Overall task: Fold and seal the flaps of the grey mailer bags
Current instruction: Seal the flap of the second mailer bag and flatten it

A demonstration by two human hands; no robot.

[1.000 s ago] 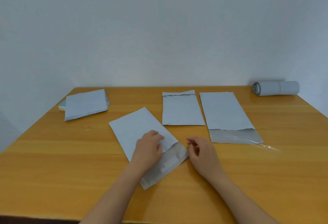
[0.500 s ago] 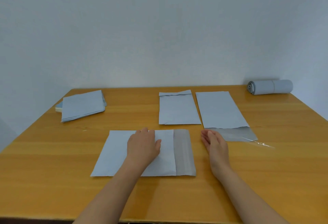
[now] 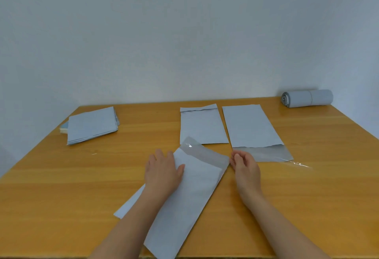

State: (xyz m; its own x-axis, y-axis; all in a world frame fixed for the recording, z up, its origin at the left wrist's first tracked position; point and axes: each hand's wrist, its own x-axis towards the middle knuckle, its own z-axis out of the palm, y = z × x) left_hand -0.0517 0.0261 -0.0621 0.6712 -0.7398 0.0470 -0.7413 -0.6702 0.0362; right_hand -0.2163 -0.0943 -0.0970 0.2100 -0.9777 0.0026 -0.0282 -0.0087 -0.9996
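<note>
Swinging round under the left hand (image 3: 163,173), the near mailer bag (image 3: 184,193) has turned again — half a sec ago it lay crosswise w/ its flap to the right, now it runs diagonally, flap (image 3: 205,155) at the far end and the closed end hanging at the table's (image 3: 51,187) near edge. Left hand lies flat, fingers straight and spread a little, pressing the bag's upper left part. Right hand (image 3: 247,169) has moved in from beside the bag to the flap's right corner, fingers loosely curled; touching it or just short, can't tell, and it doesn't look like a pinch yet. Flap is unfolded, shiny strip showing, so this bag reads as lined up for the fold, not sealed. Beyond it: one mailer w/ flap already folded (image 3: 202,124), its near edge just under the flap's far corner, and another w/ flap open (image 3: 252,126) plus a clear liner strip (image 3: 297,163) trailing right. Stack of mailers (image 3: 92,124) far left, rolled grey bundle (image 3: 307,98) far right. No brand, label or writing readable anywhere — all plain grey.
</note>
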